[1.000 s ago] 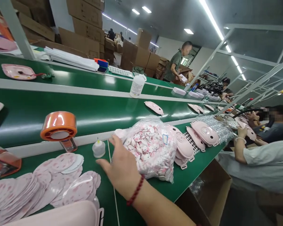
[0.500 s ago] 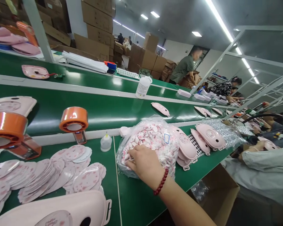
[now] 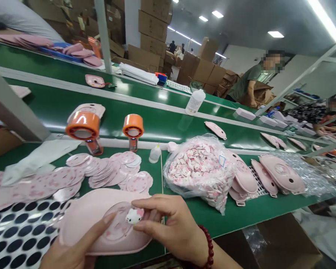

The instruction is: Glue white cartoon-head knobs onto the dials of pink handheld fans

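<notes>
A pink plastic shell (image 3: 84, 213) with a round clear-and-pink disc (image 3: 113, 226) lies across the front of the bench. My left hand (image 3: 78, 239) grips its lower edge, thumb resting on the disc. Between the thumb and fingers of my right hand (image 3: 170, 224), which wears a red bead bracelet, is a small white cat-head piece (image 3: 134, 216) with a pink bow, held over the disc's right side. Behind and to the right sits a clear bag (image 3: 198, 164) full of similar pieces. Round pink patterned discs (image 3: 106, 170) lie in overlapping rows behind the shell.
Two orange handheld devices (image 3: 85, 125) and a small squeeze bottle (image 3: 155, 154) stand behind the discs. More pink shells (image 3: 281, 173) are at right. A white bottle (image 3: 195, 101) stands on the raised ledge. A perforated sheet (image 3: 16, 231) lies front left. People work at far right.
My right hand has left the bag and come to the shell, with a cat-head piece in its fingers. My left hand has come into view on the shell. The view has turned left.
</notes>
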Tool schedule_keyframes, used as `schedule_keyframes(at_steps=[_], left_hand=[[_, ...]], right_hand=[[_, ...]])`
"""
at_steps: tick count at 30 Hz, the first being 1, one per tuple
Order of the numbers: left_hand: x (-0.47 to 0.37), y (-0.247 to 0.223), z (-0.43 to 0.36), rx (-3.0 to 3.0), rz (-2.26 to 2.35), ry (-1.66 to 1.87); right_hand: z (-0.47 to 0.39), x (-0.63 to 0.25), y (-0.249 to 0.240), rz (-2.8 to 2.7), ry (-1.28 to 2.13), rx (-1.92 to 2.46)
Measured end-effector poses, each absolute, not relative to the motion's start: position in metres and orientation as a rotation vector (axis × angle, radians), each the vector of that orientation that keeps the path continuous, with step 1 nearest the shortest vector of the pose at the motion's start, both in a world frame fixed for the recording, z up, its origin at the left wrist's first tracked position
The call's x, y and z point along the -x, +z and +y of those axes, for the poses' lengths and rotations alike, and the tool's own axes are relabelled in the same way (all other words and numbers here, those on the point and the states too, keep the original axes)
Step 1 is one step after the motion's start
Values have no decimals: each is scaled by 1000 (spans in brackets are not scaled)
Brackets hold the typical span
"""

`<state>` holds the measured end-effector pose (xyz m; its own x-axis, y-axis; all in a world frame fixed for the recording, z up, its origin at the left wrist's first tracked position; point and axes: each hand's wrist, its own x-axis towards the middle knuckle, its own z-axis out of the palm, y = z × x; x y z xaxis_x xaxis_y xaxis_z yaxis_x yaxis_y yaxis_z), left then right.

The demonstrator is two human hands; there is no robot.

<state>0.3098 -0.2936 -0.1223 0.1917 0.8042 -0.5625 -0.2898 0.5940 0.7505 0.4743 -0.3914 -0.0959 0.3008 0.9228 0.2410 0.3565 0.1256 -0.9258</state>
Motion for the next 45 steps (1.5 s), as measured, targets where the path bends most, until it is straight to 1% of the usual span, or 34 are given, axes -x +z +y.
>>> schedule_keyframes(at_steps=[3, 6, 9, 14, 20, 26, 30, 33, 36, 38, 39, 41, 42, 43, 45], left_hand=[[-312, -110, -300, -540, 1183, 821], [-311, -104, -305, -529, 1180, 802], [-309, -102, -308, -508, 1160, 814], [-306, -105, -307, -523, 1126, 849], [-306, -113, -308, -489, 1167, 833], [-311, -108, -312, -542, 1195, 901], [-311, -107, -313, -475, 1228, 862], [-309, -108, -310, -494, 1240, 863], [-308, -106, -307, -565, 1194, 884], [-307, -104, -305, -601, 1172, 888], [-307, -103, -305, -615, 1171, 886], [-306, -104, -305, -625, 1169, 872], [-305, -105, -305, -629, 1163, 864], [-304, -106, -306, -630, 1156, 857], [-303, -109, -309, -628, 1142, 824]], right_hand=[[-389, -460, -101, -1524, 342, 1431], [-389, -455, -102, -1662, 87, 1566], [-390, -450, -100, -1763, -42, 1687], [-389, -442, -96, -1929, -233, 1764], [-390, -437, -104, -2052, -270, 1823], [-387, -423, -116, -1965, -376, 1841], [-387, -415, -119, -2002, -463, 1785], [-388, -421, -117, -2028, -354, 1713], [-387, -434, -111, -1769, -195, 1704], [-384, -442, -108, -1484, 7, 1740], [-382, -446, -107, -1351, 169, 1742], [-379, -450, -106, -1148, 503, 1660], [-377, -450, -106, -1078, 616, 1600], [-376, -450, -106, -1027, 678, 1552], [-375, -449, -107, -981, 688, 1515]])
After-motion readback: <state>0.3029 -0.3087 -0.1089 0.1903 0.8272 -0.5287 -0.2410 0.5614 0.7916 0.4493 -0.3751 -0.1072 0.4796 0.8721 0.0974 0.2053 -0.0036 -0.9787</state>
